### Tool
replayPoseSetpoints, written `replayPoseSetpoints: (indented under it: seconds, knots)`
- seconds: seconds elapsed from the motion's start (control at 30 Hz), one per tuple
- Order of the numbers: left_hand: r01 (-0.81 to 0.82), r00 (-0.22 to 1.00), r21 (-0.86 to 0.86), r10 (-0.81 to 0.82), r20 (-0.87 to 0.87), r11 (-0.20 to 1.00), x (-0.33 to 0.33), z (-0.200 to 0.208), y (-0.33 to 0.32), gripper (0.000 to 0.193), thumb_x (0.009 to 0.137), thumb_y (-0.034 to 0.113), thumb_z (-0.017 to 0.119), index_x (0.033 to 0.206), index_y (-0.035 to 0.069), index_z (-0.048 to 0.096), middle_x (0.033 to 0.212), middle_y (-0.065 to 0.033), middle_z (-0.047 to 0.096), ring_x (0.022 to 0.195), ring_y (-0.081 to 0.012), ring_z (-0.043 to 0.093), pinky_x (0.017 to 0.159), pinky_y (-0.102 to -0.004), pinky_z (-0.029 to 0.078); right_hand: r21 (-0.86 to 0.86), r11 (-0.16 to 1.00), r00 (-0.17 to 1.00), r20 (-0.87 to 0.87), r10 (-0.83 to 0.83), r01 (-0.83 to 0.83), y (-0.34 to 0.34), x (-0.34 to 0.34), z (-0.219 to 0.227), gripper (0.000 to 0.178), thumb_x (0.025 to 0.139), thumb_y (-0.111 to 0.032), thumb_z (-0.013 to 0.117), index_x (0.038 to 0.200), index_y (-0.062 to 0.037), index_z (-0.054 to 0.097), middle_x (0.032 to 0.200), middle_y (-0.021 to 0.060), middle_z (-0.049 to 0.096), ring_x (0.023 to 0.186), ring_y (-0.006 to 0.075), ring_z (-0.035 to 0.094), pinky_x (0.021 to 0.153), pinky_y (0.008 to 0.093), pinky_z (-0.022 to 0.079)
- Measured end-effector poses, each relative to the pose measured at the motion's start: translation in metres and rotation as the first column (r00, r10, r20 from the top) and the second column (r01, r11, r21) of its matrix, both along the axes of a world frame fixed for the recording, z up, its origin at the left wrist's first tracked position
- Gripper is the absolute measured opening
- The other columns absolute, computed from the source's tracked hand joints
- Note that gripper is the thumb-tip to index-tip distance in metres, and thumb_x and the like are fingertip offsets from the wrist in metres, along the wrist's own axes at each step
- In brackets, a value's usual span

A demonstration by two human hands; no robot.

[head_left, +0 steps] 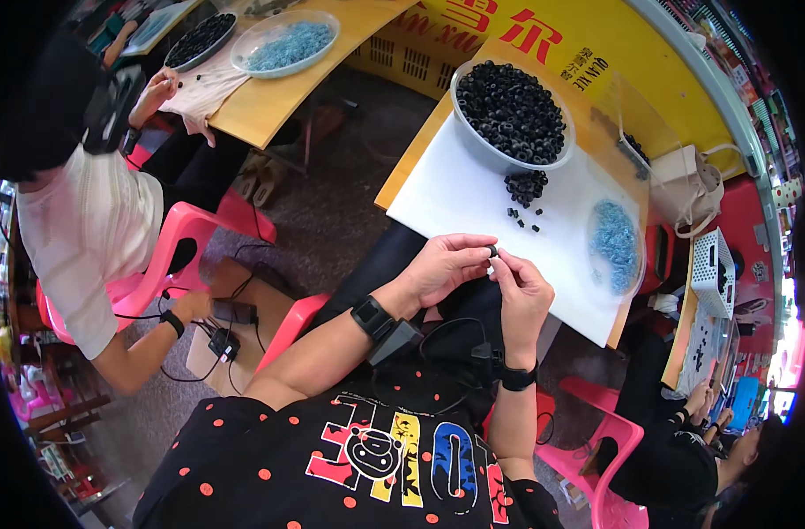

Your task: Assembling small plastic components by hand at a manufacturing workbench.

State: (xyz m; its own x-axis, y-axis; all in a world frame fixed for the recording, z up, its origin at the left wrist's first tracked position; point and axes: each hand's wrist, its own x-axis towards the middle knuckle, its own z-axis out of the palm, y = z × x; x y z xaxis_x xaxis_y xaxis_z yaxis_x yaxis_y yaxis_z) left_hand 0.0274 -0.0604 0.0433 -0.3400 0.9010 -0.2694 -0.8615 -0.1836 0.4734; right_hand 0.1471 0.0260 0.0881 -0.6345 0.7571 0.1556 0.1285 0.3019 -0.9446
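In front of the white-topped table, my left hand (445, 266) pinches a small black ring-shaped piece (492, 251) between thumb and forefinger. My right hand (522, 295) meets it from the other side, thumb and fingertips closed at the piece. The fingers partly hide the piece. Just beyond my hands, several loose black pieces (522, 220) lie near a small black heap (526, 187). Behind the heap stands a round white tub (565, 152) piled with similar black pieces. To the right, a clear shallow tray (641, 275) holds small light-blue translucent pieces (615, 242).
A white sheet (438, 181) covers the tabletop. At left, a person on a pink chair (186, 234) works at a wooden table (270, 110) with another tray of blue pieces (288, 46). Another person (667, 463) sits lower right. A beige bag (687, 189) and white basket (713, 273) stand at right.
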Motion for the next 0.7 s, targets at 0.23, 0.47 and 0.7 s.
replayPoseSetpoints:
  seconds: [0.23,0.47,0.7]
  knots:
    - [0.074,0.997,-0.005,-0.074,0.001,0.997,-0.003,-0.005,0.000,0.023,0.092,0.005,0.059,0.114,-0.002,0.063,0.102,-0.0097,0.066,0.090,-0.0143,0.063,0.083,-0.0263,0.053,0.076,0.997,1.000,-0.005,-0.031,0.031,-0.004,0.001,-0.016,0.015,0.080,0.001,0.072,0.094,0.0031,0.070,0.087,0.0089,0.069,0.073,0.0110,0.063,0.067,0.0228,0.051]
    - [0.089,0.996,-0.017,-0.089,-0.010,0.996,-0.004,-0.010,0.006,0.022,0.091,0.004,0.061,0.111,-0.001,0.065,0.099,-0.0087,0.067,0.089,-0.0137,0.063,0.082,-0.0251,0.053,0.317,0.948,0.999,-0.024,-0.028,0.034,-0.002,0.003,-0.021,0.009,0.081,0.002,0.071,0.090,0.0025,0.067,0.083,0.0063,0.068,0.071,0.0094,0.061,0.065,0.0213,0.048]
    - [0.254,0.966,-0.035,-0.255,-0.045,0.967,-0.011,-0.014,0.006,0.030,0.090,0.006,0.062,0.119,-0.001,0.060,0.105,-0.0093,0.065,0.091,-0.0130,0.063,0.083,-0.0254,0.053,0.092,0.992,0.995,0.068,0.075,-0.081,0.008,0.012,-0.003,0.028,0.077,-0.002,0.074,0.104,-0.0016,0.068,0.092,0.0088,0.068,0.082,0.0128,0.062,0.075,0.0254,0.049]
